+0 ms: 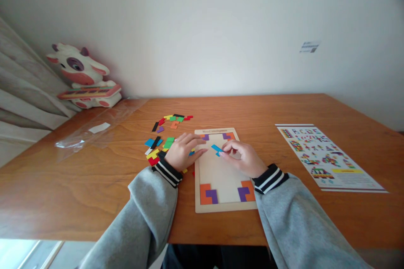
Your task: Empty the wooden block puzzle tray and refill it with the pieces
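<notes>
A blue puzzle piece point(216, 149) is pinched between the thumb and fingers of my right hand point(241, 157), over the upper middle of a pale wooden puzzle board point(225, 170). Orange and purple pieces sit in the board's corners, such as the orange piece point(205, 193) and the purple piece point(212, 196) at the lower left. My left hand point(186, 150) reaches over the board's left edge, fingers apart. Beneath and beside it lies a pile of coloured pieces, among them a green piece point(169, 142) and a yellow piece point(152, 154). The hand hides part of the pile.
More loose pieces, including an orange one point(174, 125), lie farther back. At left are a clear plastic bag point(82, 136) and a cow-shaped toy keyboard point(90, 92). A printed pattern sheet point(328, 157) lies on the right of the wooden table point(104, 193).
</notes>
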### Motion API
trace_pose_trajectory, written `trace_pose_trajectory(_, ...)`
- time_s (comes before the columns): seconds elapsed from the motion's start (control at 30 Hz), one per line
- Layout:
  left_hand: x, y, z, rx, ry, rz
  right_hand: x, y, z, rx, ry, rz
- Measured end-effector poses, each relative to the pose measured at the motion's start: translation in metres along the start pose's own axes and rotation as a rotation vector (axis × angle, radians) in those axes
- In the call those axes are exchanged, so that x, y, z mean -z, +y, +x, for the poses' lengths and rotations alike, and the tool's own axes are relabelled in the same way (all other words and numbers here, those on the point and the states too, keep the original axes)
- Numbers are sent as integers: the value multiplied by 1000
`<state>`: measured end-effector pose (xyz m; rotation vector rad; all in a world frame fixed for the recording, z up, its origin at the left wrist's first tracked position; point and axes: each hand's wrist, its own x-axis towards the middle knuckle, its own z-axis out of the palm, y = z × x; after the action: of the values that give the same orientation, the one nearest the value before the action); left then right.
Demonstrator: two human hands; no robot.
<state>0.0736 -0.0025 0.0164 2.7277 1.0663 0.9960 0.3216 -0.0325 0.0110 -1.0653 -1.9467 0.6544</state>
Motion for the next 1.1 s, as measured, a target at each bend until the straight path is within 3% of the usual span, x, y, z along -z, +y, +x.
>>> trace_pose_trajectory(0.17, 9, -39, -14, 237, -19, 190, 2, 8, -1, -77, 96, 4)
trace_pose_trajectory(0.33, 4, -56, -23, 366, -126, 145, 2, 14, -1, -149, 172, 22)
trace_pose_trajectory(0.53, 2, -61, -21, 354, -94, -20, 3, 18, 1, -161, 228, 25)
trace_pose_trajectory(0.83, 4, -54, -19, 291, -19, -8, 2, 21, 2, -109, 274, 10)
trace_pose_trajectory(1.1, 5, -53, -18, 262, 91, 100, 1, 20, 1, -275, 277, 212)
